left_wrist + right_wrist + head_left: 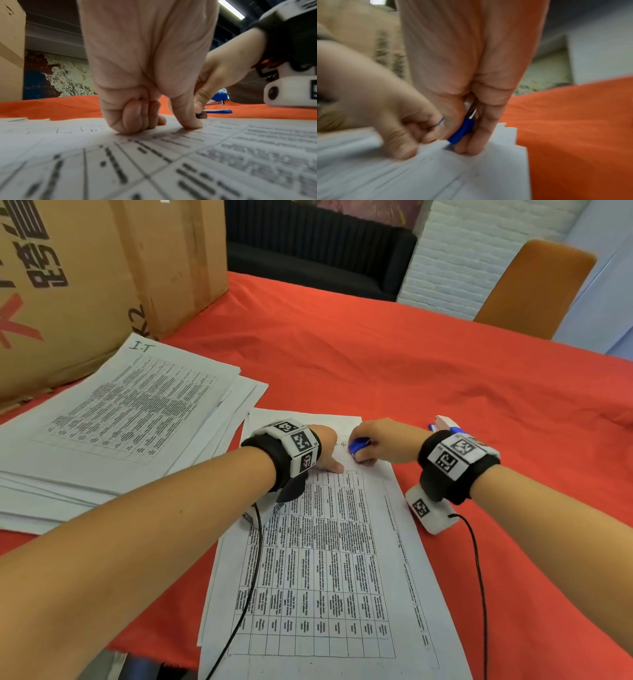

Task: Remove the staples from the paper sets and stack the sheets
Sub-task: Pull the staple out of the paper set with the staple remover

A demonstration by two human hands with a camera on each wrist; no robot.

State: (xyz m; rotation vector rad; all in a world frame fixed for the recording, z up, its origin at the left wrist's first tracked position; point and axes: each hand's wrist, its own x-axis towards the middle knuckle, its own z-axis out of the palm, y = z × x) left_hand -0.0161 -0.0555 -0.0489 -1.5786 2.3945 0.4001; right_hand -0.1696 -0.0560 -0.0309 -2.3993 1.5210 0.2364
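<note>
A stapled paper set printed with a table lies lengthwise on the red tablecloth in front of me. My left hand rests on its top part, fingers curled into the palm and thumb pressing the sheet down. Just to its right, my right hand grips a small blue staple remover against the paper's top edge. The right wrist view shows the blue staple remover pinched between thumb and fingers, its tip on the sheets. The staple itself is hidden.
A loose stack of printed sheets lies at the left, in front of a big cardboard box. A white and blue stapler sits just beyond my right wrist. An orange chair stands at the table's far right.
</note>
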